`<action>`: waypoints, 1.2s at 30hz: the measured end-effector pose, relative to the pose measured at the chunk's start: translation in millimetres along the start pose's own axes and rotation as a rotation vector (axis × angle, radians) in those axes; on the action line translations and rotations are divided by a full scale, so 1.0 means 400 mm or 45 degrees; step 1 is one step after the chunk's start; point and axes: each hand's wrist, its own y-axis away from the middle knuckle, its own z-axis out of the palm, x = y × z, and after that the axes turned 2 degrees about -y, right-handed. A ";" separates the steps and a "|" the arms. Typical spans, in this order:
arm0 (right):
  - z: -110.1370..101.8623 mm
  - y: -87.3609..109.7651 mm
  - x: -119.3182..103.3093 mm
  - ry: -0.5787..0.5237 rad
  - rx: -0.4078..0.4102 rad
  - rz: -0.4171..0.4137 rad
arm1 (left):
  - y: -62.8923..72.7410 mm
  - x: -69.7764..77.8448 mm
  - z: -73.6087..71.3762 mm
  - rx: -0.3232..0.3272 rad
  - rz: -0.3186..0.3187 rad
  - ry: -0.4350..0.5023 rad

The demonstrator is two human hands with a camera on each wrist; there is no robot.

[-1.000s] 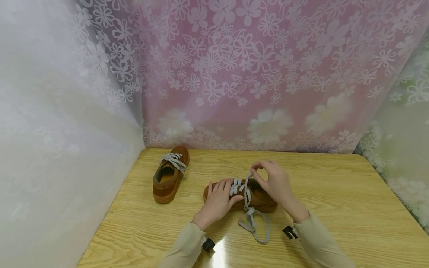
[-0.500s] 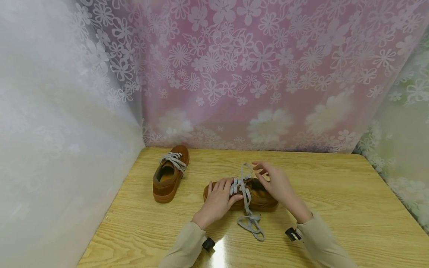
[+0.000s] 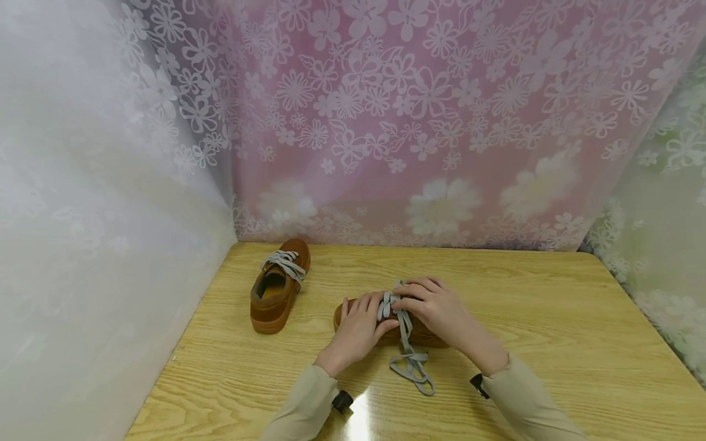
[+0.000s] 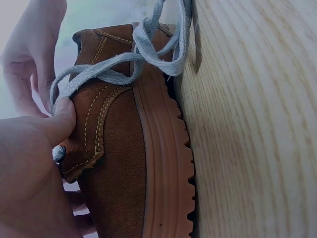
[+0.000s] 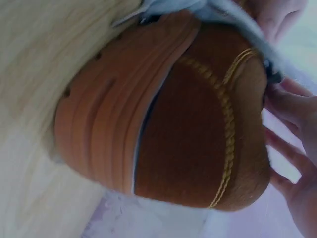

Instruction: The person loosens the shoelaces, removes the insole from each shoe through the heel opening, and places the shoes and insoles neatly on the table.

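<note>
At centre-left stands a second shoe (image 3: 278,286). Lower centre, the left hand (image 3: 358,331) grips the brown shoe (image 3: 417,334) (thumb pressing its side), while the right hand (image 3: 438,309) pinches the grey lace (image 3: 409,361) on the table (image 3: 551,343).

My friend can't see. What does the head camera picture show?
Two hands, left and right, rest on a brown shoe on a wooden table, at its grey laces. A second shoe sits farther left, before flowered curtains.
</note>
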 end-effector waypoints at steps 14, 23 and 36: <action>-0.016 -0.027 0.072 -0.080 0.300 0.623 | -0.003 0.002 0.004 0.008 -0.015 0.022; -0.031 -0.003 0.097 -0.117 0.070 0.749 | -0.001 0.001 0.003 0.024 0.003 0.013; -0.008 0.000 0.038 -0.283 0.034 0.101 | -0.003 0.001 0.002 -0.001 -0.020 0.000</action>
